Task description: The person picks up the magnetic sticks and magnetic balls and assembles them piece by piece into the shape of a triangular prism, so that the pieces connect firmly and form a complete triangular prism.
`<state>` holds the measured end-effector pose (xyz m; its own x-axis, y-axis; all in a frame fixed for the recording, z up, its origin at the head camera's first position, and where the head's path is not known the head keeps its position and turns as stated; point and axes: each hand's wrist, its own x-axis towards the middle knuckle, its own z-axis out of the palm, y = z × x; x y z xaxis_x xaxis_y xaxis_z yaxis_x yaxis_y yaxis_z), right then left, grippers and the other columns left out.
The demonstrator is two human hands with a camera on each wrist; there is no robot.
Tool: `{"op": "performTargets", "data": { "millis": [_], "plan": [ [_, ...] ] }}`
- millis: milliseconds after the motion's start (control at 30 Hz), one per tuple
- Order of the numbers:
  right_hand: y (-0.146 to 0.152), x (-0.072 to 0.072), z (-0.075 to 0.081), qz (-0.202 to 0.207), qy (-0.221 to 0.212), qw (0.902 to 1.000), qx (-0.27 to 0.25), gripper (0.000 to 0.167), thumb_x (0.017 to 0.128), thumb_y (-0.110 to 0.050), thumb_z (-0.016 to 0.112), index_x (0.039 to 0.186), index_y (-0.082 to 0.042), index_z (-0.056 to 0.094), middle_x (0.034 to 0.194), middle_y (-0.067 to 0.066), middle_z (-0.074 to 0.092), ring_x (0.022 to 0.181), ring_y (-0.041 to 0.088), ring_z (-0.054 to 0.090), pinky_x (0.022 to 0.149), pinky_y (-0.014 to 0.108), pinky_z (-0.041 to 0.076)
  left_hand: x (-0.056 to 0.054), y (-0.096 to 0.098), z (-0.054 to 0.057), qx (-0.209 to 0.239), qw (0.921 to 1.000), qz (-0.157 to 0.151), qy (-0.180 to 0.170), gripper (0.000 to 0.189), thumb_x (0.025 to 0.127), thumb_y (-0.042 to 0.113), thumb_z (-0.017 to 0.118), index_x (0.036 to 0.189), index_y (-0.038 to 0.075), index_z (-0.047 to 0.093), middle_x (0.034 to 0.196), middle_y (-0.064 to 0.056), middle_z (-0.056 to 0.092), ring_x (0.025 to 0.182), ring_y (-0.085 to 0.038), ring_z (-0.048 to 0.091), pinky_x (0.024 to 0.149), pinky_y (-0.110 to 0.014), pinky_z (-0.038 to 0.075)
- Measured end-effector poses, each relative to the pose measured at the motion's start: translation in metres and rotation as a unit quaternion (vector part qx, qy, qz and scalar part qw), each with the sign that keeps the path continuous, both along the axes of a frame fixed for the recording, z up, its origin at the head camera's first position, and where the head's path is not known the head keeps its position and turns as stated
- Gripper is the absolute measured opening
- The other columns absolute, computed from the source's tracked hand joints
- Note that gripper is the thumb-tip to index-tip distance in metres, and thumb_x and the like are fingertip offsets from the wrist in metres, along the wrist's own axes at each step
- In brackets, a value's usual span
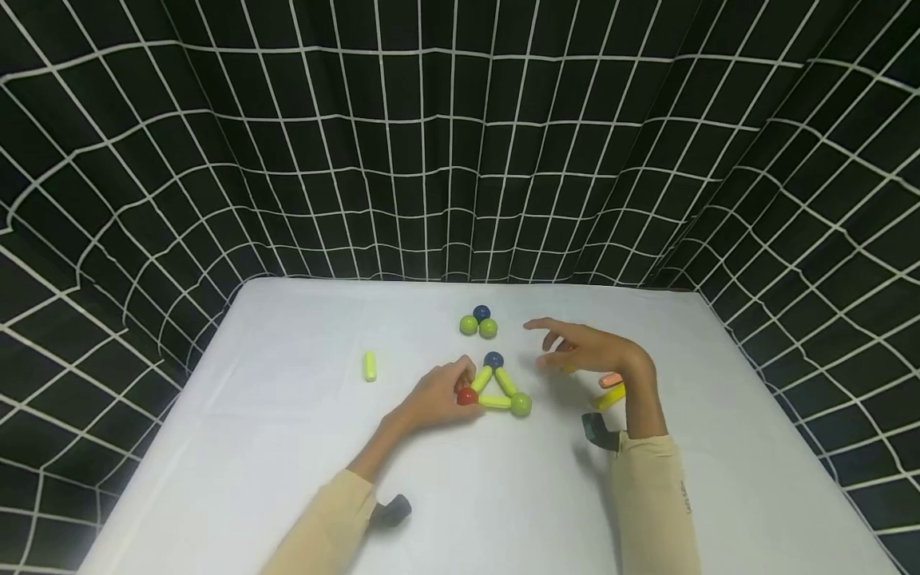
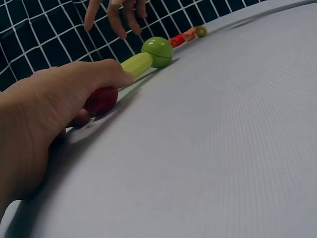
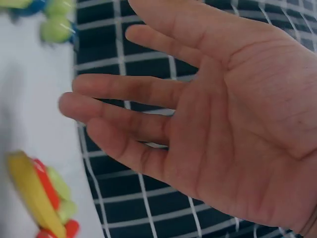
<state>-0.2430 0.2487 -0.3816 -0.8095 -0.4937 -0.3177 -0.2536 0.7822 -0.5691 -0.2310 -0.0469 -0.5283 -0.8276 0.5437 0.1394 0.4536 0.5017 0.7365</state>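
Note:
A flat triangle lies on the white table, built of yellow-green rods (image 1: 506, 382) joined by a red ball (image 1: 467, 396), a dark blue ball (image 1: 493, 360) and a green ball (image 1: 521, 404). My left hand (image 1: 443, 393) grips the red ball at the near left corner. In the left wrist view its thumb reaches along a yellow-green rod (image 2: 137, 65) beside the red ball (image 2: 102, 101). To the right of the triangle, my right hand (image 1: 591, 348) hovers over the table with nothing in it. Its fingers are loosely extended, palm showing in the right wrist view.
Behind the triangle sit two green balls (image 1: 469, 324) and a blue ball (image 1: 481, 312) in a cluster. One loose yellow-green rod (image 1: 370, 366) lies at the left. Under the right wrist are a yellow rod (image 1: 609, 397) and an orange-red rod (image 1: 611, 380). A black gridded curtain (image 1: 446, 144) surrounds the table.

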Motion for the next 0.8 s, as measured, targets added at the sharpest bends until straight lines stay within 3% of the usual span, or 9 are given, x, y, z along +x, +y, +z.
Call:
{"op": "performTargets", "data": {
  "millis": [133, 333, 533, 800],
  "plan": [
    [0.025, 0.002, 0.010, -0.038, 0.051, 0.9980, -0.004, 0.063, 0.102, -0.039, 0.065, 0.158, -0.022, 0.041, 0.134, 0.019, 0.065, 0.115, 0.031, 0.067, 0.100, 0.054, 0.056, 0.001, 0.004, -0.004, -0.011, 0.9999, 0.008, -0.003, 0.039, 0.084, 0.041, 0.082, 0.105, 0.028, 0.051, 0.087, 0.008, 0.059, 0.077, -0.009, 0.053, 0.065, -0.022, 0.048],
    [0.048, 0.005, 0.016, -0.056, 0.079, 0.9951, -0.019, 0.056, 0.105, -0.030, 0.063, 0.155, -0.018, 0.043, 0.129, 0.018, 0.067, 0.111, 0.029, 0.066, 0.098, 0.051, 0.056, 0.003, 0.000, 0.004, -0.016, 0.9996, 0.022, -0.009, 0.037, 0.085, 0.036, 0.081, 0.104, 0.026, 0.052, 0.085, 0.006, 0.058, 0.076, -0.010, 0.052, 0.065, -0.023, 0.046],
    [0.063, 0.009, 0.016, -0.099, 0.074, 0.9923, 0.005, 0.048, 0.105, -0.026, 0.062, 0.148, -0.009, 0.050, 0.132, 0.025, 0.064, 0.119, 0.040, 0.061, 0.101, 0.061, 0.053, 0.000, -0.002, 0.002, -0.012, 0.9997, 0.021, -0.007, 0.037, 0.085, 0.038, 0.081, 0.106, 0.027, 0.052, 0.087, 0.007, 0.059, 0.078, -0.010, 0.053, 0.066, -0.023, 0.047],
    [0.076, 0.014, 0.009, -0.139, 0.042, 0.9879, 0.053, 0.041, 0.105, -0.029, 0.060, 0.140, -0.007, 0.058, 0.132, 0.026, 0.063, 0.121, 0.042, 0.057, 0.099, 0.063, 0.052, 0.003, -0.001, 0.002, -0.008, 0.9997, 0.016, -0.014, 0.036, 0.086, 0.037, 0.081, 0.105, 0.027, 0.052, 0.085, 0.006, 0.058, 0.075, -0.011, 0.052, 0.064, -0.024, 0.046]
  ]
}}
